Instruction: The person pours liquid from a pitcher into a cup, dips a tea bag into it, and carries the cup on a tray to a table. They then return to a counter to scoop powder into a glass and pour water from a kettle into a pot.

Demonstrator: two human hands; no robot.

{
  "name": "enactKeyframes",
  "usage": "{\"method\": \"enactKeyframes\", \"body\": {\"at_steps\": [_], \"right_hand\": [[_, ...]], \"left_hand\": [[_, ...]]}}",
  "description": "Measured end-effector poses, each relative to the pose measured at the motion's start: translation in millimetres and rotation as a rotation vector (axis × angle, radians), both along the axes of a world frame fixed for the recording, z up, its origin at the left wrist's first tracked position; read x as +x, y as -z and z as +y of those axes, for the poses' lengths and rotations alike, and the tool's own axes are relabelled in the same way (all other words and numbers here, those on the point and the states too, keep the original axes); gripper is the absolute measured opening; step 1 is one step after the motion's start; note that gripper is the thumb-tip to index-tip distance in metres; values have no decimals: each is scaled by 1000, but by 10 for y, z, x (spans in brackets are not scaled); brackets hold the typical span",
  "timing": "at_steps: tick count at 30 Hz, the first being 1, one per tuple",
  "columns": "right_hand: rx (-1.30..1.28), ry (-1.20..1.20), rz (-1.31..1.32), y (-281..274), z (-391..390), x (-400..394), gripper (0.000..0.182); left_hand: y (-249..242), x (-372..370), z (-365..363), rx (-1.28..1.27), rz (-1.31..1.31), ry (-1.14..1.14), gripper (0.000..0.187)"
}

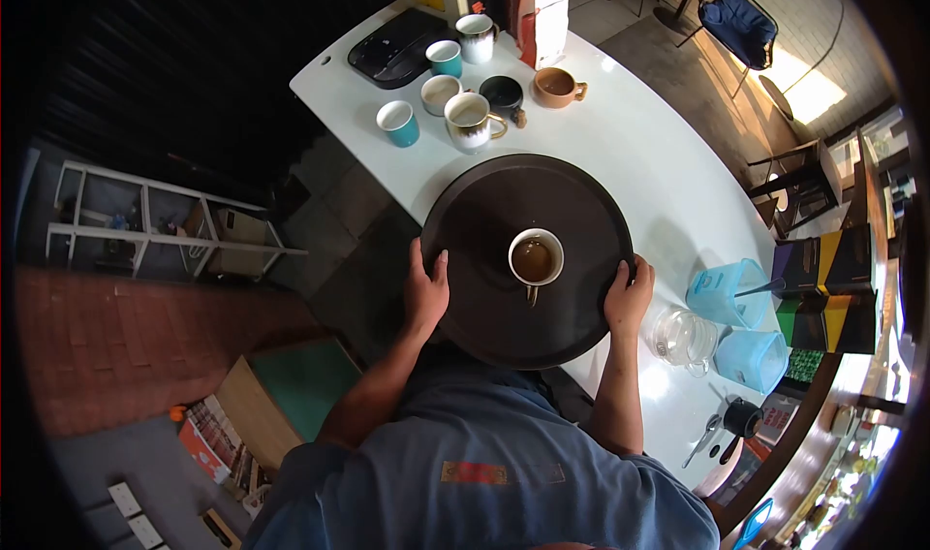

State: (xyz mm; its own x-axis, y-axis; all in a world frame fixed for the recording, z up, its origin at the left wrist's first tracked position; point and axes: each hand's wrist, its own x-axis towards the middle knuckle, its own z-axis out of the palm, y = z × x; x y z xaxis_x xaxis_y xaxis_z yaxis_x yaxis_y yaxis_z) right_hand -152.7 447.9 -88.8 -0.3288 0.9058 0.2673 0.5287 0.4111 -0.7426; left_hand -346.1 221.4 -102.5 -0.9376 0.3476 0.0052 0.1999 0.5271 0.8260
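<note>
A round dark brown tray [484, 308] is held in front of my body, partly over the edge of the white counter. My left hand [426, 290] grips its left rim, thumb on top and fingers around the edge. On the right rim, my right hand [630, 293] is closed the same way, its thumb over the edge. One white cup [536, 255] with a gold handle stands upright near the tray's middle, with brown liquid inside. The cup's handle points toward me, and neither hand touches it.
Several mugs, including a white and gold mug [469, 122] and a teal cup [398, 124], stand beyond the tray on the white counter [620, 143]. To the right are a glass pitcher [681, 337], light blue containers [728, 293] and a small black pot [743, 417].
</note>
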Motion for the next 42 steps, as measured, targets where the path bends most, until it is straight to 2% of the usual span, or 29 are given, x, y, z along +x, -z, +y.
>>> {"method": "enactKeyframes", "body": {"at_steps": [5,7,9,11,12,14,20,27,29,30,33,35,38,40,42], "right_hand": [[-96,-28,14,-163,-265,-58,22],[-433,-57,158,-320,-441,-151,24],[-399,-90,105,-399,-603,-266,25],[-654,-129,261,-453,-783,-419,28],[-648,-144,255,-508,-892,-517,28],[-829,-185,382,-644,-1142,-752,32],[-823,-220,355,-981,-2059,-1598,29],[-699,-350,325,-1000,-2857,-2597,32],[-741,-516,421,-953,-2988,-2879,36],[-702,-578,365,-957,-3042,-3020,45],[-652,-639,355,-1025,-3279,-3466,48],[-645,-677,346,-922,-3280,-3772,50],[-735,-771,367,-964,-3322,-4313,50],[-728,-813,353,-914,-3260,-4709,51],[-734,-859,333,-892,-3184,-5123,51]], "left_hand": [[-125,-68,-329,44,-2,-37,56],[-274,-142,-494,70,-70,-47,56],[-359,-253,-681,100,-141,-58,57],[-402,-405,-907,56,-49,-66,58],[-451,-485,-1034,65,-50,-80,58],[-612,-687,-1298,83,-110,-87,60],[-949,-1393,-2276,108,-103,-121,63],[-1124,-2030,-3358,147,-15,-173,66],[-1054,-2204,-3613,128,23,-226,66],[-1051,-2274,-3719,125,33,-247,66],[-1053,-2484,-3945,232,-32,-276,65],[-873,-2687,-4075,173,24,-329,64],[-894,-2986,-4082,216,-21,-418,63],[-990,-3210,-4011,132,-21,-493,63],[-847,-3528,-4008,149,-23,-525,61]]}}
